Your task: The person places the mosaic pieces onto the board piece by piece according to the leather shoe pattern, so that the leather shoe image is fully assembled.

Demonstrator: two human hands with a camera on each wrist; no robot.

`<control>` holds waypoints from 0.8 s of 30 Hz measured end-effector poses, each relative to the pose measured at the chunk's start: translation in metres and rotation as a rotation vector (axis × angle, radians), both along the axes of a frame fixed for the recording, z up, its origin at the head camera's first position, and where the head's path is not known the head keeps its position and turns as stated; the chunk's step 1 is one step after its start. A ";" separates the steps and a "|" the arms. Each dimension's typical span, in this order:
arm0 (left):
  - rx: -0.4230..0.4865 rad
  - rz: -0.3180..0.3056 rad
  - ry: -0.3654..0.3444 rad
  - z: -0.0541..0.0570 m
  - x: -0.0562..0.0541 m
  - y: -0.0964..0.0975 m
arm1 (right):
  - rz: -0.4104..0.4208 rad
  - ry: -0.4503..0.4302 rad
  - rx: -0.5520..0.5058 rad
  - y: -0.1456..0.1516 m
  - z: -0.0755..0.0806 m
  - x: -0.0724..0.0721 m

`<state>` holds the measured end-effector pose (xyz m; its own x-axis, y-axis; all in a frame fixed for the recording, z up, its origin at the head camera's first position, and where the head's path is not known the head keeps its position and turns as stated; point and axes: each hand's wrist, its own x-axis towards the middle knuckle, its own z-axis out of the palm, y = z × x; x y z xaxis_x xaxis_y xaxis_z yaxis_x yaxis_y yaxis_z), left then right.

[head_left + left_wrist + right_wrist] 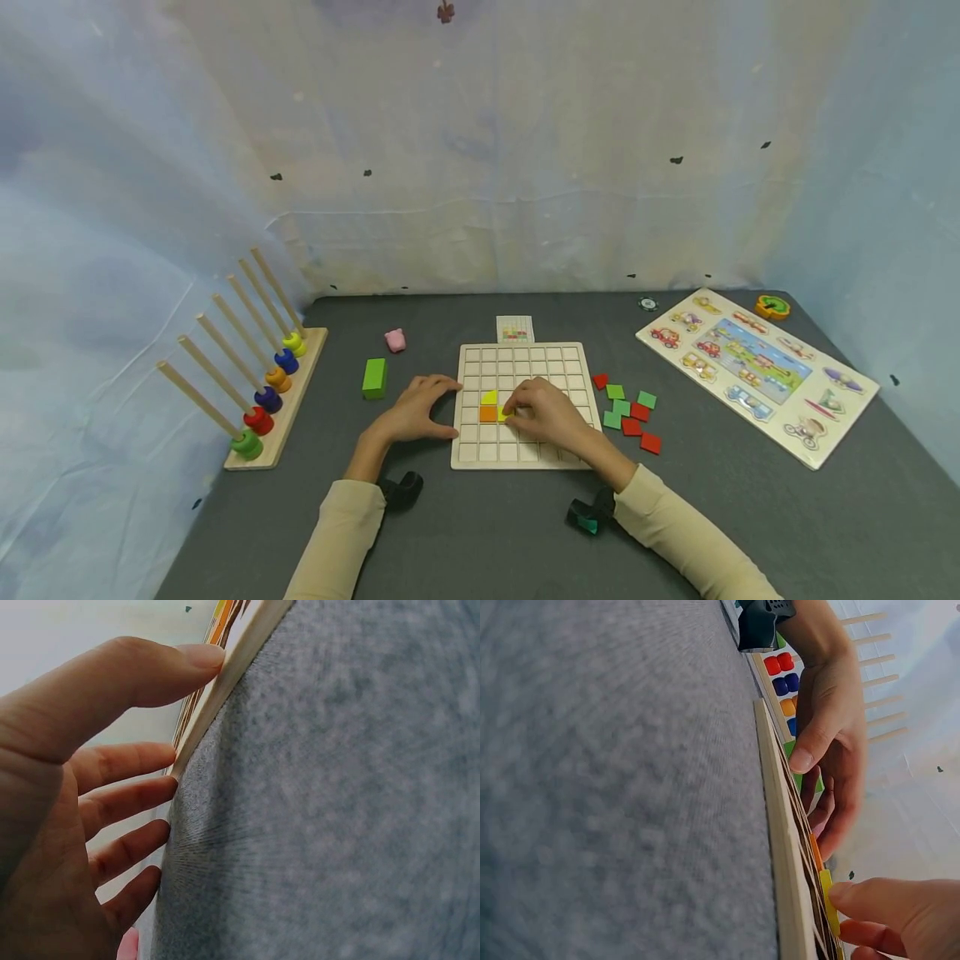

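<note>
A wooden grid board lies in front of me on the dark table. My left hand touches its left edge with thumb and fingertips spread; in the left wrist view the thumb presses the board's rim. Fingertips of my right hand pinch a yellow tile at a cell near the board's middle. Left of that tile sits an orange tile, with another yellow tile in the cell above it. Part of the pinched tile is hidden by my fingers.
Loose red and green tiles lie right of the board, a pattern card behind it. Leftward are a green block, a pink pig figure and a peg stand with coloured rings. A picture puzzle lies far right.
</note>
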<state>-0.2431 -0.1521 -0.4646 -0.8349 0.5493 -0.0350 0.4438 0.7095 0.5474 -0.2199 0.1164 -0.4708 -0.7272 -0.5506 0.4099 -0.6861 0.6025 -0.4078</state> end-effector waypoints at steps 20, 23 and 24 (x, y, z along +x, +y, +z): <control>0.001 0.012 0.018 -0.001 0.001 0.000 | 0.005 -0.032 -0.043 0.011 0.010 -0.003; 0.002 0.011 0.018 -0.002 0.000 0.000 | -0.011 -0.086 -0.080 0.025 0.016 -0.006; 0.001 0.013 0.015 -0.002 0.000 0.000 | -0.011 -0.097 -0.087 0.031 0.018 -0.007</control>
<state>-0.2428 -0.1524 -0.4667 -0.8424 0.5383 -0.0218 0.4428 0.7149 0.5412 -0.2269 0.1472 -0.4527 -0.7718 -0.5076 0.3830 -0.6341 0.5693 -0.5233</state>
